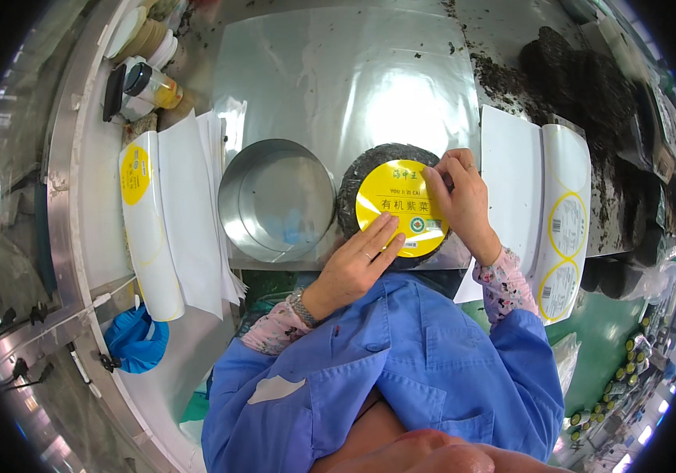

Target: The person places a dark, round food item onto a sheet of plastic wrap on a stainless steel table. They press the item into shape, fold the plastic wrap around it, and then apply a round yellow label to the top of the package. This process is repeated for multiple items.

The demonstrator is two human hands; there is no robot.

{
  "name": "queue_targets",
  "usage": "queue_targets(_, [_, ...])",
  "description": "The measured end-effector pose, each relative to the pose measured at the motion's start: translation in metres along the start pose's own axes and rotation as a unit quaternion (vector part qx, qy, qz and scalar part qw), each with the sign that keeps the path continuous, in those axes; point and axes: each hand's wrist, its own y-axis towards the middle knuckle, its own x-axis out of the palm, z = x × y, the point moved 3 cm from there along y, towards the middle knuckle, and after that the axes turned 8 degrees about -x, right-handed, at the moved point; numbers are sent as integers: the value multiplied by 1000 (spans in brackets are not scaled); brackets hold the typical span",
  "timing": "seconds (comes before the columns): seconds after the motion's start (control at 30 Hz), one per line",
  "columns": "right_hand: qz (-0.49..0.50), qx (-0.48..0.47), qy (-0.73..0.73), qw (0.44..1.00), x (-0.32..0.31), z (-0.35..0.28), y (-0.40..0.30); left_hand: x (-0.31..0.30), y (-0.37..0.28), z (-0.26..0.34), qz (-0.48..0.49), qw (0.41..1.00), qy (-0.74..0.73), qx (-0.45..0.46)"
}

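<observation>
A round yellow sticker label (400, 204) bearing writing lies on top of a dark disc of dried seaweed (351, 188), whose shaggy rim shows around it. My left hand (357, 260) rests its fingertips on the label's lower part, fingers slightly apart. At the upper right edge, the thumb of my right hand (462, 198) touches the label; its other fingers curl by the disc's rim, partly hidden. Just left of the disc stands a round metal ring or tin (277, 201), with nothing seen inside but reflections.
Left are a roll of yellow labels (150, 236), white paper sheets (193, 207) and a clear jar (154, 86). Another label strip (565, 230) and paper (512, 183) lie right. Dark seaweed discs (577, 77) and crumbs lie back right. A blue bag (135, 340) hangs lower left.
</observation>
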Motion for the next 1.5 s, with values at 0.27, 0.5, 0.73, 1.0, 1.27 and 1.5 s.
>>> queue_targets(0.27, [52,-27,-47,997,10,13,-16,-5,8,13,-50,997,50,-21])
queue_targets(0.5, [-94,207,211,951,26,59,-20,3,49,-4,-41,995,42,-75])
queue_targets(0.73, [-195,255,266,909,12,59,-13,23,32,-28,-61,996,54,-47])
queue_targets(1.0, [-510,120,268,809,-37,20,27,-21,-2,-20,103,990,-94,-37])
queue_targets(1.27, [74,307,407,857,-92,122,244,-22,1,-12,134,985,-108,-29])
queue_targets(1.5, [-304,-166,194,918,116,-36,111,0,-63,-40,-90,971,-170,-145])
